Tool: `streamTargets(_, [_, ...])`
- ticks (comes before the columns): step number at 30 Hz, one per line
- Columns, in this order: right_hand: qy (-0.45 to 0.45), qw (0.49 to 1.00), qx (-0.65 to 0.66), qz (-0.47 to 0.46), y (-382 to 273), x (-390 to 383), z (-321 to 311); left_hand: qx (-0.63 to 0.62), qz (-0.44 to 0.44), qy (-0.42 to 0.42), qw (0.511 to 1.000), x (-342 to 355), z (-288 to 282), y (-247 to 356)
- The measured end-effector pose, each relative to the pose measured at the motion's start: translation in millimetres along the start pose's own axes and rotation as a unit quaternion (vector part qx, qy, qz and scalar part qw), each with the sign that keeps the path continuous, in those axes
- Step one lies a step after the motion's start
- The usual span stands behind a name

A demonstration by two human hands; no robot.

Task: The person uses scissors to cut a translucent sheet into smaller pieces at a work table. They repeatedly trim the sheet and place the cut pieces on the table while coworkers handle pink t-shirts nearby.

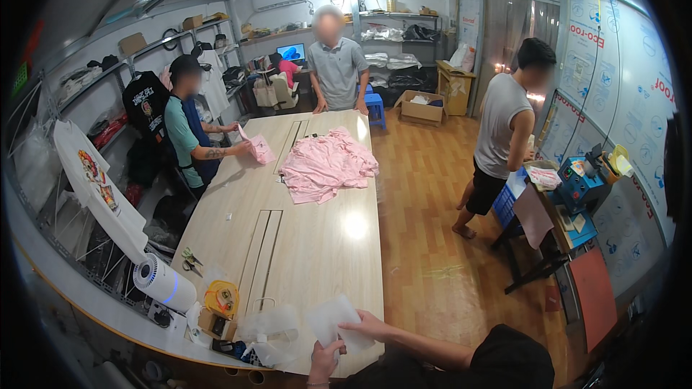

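Note:
Both my hands are at the near end of the long wooden table, holding some translucent white sheets. My left hand grips their lower edge, thumb on top. The fingers of my right hand close on the right side. Whether the sheets are plastic bags or paper, I cannot make out. Left of them lies a loose clear plastic piece. Farther up the table is a heap of pink shirts. A co-worker at the left edge handles a pink garment.
Scissors, a yellow basket and a white cylindrical device stand along the left side. One person stands at the far end. Another works at a blue press machine on the right.

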State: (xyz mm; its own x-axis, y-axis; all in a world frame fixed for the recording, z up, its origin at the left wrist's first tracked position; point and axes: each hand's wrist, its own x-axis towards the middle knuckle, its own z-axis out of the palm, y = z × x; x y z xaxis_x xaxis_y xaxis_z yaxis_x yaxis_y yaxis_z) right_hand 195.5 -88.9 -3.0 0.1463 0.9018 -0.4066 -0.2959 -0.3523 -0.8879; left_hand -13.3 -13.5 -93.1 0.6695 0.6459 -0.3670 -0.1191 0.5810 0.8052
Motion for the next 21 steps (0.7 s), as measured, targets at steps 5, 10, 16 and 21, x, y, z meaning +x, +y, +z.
streamTargets(5, [-0.03,0.999,0.017,-0.008,13,7,-8,0.027,0.008,0.002,1.0,-9,9,14])
streamTargets(10, [-0.025,0.999,0.036,-0.021,5,1,-2,-0.027,-0.025,0.011,0.999,-5,4,8])
streamTargets(16, [-0.027,0.999,-0.019,-0.043,11,17,-10,0.016,0.016,0.055,0.998,-21,24,42])
streamTargets(21, [-0.014,0.999,0.024,-0.027,7,25,-8,0.04,0.017,0.008,0.999,-26,24,52])
